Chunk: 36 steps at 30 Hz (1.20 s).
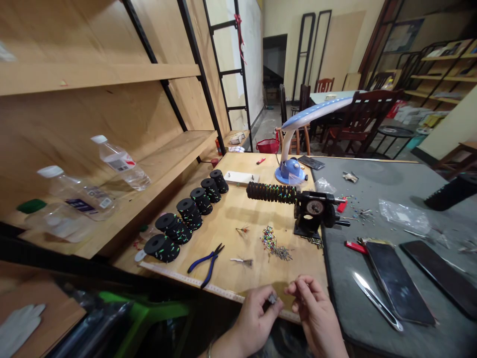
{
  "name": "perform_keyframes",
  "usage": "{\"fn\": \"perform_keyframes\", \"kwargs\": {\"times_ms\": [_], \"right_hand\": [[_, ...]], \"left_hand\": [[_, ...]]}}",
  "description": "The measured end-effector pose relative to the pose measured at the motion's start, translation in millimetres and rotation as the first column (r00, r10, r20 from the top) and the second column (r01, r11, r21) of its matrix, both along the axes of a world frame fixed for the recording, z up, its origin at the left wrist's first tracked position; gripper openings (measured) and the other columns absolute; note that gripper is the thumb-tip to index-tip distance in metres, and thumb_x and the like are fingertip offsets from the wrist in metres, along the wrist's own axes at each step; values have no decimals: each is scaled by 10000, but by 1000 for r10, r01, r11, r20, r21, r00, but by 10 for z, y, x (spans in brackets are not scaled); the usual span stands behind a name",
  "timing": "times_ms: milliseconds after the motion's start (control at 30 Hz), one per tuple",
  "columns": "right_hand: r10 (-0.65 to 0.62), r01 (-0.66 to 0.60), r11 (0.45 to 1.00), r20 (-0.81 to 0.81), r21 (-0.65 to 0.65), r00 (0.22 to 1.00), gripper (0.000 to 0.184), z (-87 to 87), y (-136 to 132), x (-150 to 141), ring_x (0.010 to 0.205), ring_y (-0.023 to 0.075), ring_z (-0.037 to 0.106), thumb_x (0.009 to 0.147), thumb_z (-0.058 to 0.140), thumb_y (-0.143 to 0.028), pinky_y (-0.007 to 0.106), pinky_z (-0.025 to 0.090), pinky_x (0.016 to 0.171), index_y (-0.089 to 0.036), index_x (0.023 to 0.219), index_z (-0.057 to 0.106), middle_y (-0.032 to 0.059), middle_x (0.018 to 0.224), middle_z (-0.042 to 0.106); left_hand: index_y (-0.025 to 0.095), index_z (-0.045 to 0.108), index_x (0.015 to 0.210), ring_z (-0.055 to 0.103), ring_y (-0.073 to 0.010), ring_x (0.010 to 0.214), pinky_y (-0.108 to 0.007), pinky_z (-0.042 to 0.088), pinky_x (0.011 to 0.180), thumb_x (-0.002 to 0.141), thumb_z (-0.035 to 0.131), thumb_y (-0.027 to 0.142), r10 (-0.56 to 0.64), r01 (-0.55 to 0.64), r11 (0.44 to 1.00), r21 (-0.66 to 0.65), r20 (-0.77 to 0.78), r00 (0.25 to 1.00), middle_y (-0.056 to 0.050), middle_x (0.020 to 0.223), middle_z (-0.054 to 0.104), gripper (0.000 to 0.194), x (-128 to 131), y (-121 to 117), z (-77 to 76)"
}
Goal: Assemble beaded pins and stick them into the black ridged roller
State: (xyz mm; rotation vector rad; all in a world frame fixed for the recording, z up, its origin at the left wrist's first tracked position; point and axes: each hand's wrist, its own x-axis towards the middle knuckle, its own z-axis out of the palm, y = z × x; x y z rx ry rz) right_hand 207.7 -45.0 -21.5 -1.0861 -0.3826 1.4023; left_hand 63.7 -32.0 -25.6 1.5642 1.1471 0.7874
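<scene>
At the front edge of the wooden table, my left hand (257, 315) is closed around a small grey object (273, 298) whose kind I cannot make out. Just beside it my right hand (313, 306) has thumb and fingertips pressed together; whatever they pinch is too small to see. Beyond the hands lie a pile of colourful beads (269, 237) and a heap of thin metal pieces (282, 252). Blue-handled pliers (208, 263) rest to the left, near a small bundle of fine strands (246, 261). A black hand-cranked winder (311, 211) carries a ridged black roll (272, 193) dotted with bright bits.
Several black spools (162, 247) stand in a row at the left. A blue desk lamp (288, 170) and white plate (242, 177) are at the back. On the grey mat (343, 293) lie a phone (398, 281), tweezers (378, 301) and plastic bags. Shelves with bottles (121, 161) rise at left.
</scene>
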Motion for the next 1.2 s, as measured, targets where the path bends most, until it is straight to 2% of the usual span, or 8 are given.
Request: {"fn": "perform_keyframes", "kwargs": {"times_ms": [167, 433, 633, 700, 800, 933, 1100, 1200], "right_hand": [[-5, 5, 1000, 14, 8, 1000, 395, -35, -4, -21, 530, 125, 550, 605, 841, -495, 180, 402, 415, -211, 754, 610, -37, 585, 610], [50, -50, 998, 37, 23, 998, 434, -91, -27, -80, 395, 45, 372, 650, 804, -533, 143, 271, 385, -197, 728, 541, -87, 484, 495], [78, -79, 997, 40, 5, 996, 448, -57, -73, -112, 393, 45, 360, 656, 794, -550, 139, 243, 376, -196, 747, 534, -86, 490, 494], [78, -78, 997, 32, 2, 996, 434, -30, -89, -121, 393, 44, 361, 672, 789, -539, 133, 250, 373, -198, 759, 535, -87, 500, 499], [54, -54, 999, 24, 8, 998, 409, 16, -109, -142, 395, 44, 379, 684, 790, -517, 123, 262, 368, -199, 766, 547, -80, 508, 526], [28, -29, 999, 6, 16, 1000, 392, 76, -128, -154, 412, 61, 442, 674, 802, -501, 118, 292, 361, -205, 777, 565, -59, 520, 585], [24, -23, 999, 1, -31, 1000, 411, 133, -142, -89, 653, 160, 654, 617, 846, -482, 153, 404, 393, -195, 758, 586, 52, 839, 744], [24, -24, 999, -10, -40, 1000, 373, 161, -145, -43, 891, 221, 673, 638, 838, -466, 168, 445, 447, -192, 743, 606, 91, 1134, 704]], "left_hand": [[166, 550, 626, 456, -141, 597, -244, 304, 577, 869, 568, 370, -3, 3, 1000, 8, -1, 1000, 14, 586, 495, 317, -22, 18, 16], [166, 607, 658, 532, -159, 617, -247, 341, 593, 874, 567, 287, -6, 10, 998, 54, -84, 996, -10, 614, 581, 251, -13, 22, 12], [187, 673, 928, 613, -220, 801, -286, 417, 710, 899, 523, 245, 73, -26, 963, 269, -169, 983, -82, 848, 675, 164, -275, 229, 126], [187, 651, 994, 604, -237, 843, -316, 433, 748, 904, 490, 220, 168, -68, 931, 360, -254, 953, -96, 899, 656, 188, -442, 402, 157], [168, 632, 988, 576, -256, 881, -362, 445, 781, 881, 436, 132, 282, -39, 893, 449, -488, 826, -103, 914, 627, 226, -685, 698, 148], [146, 642, 964, 568, -266, 933, -409, 462, 848, 815, 419, 28, 298, 36, 883, 469, -617, 728, -119, 936, 643, 293, -875, 962, 78], [163, 653, 990, 521, -295, 1105, -481, 418, 959, 793, 448, 22, 309, 6, 836, 549, -481, 821, -142, 1121, 637, 317, -711, 790, 180], [172, 658, 953, 608, -236, 906, -364, 499, 815, 859, 497, 140, 87, -2, 922, 387, -203, 975, -104, 963, 675, 189, -402, 465, 342]]}}
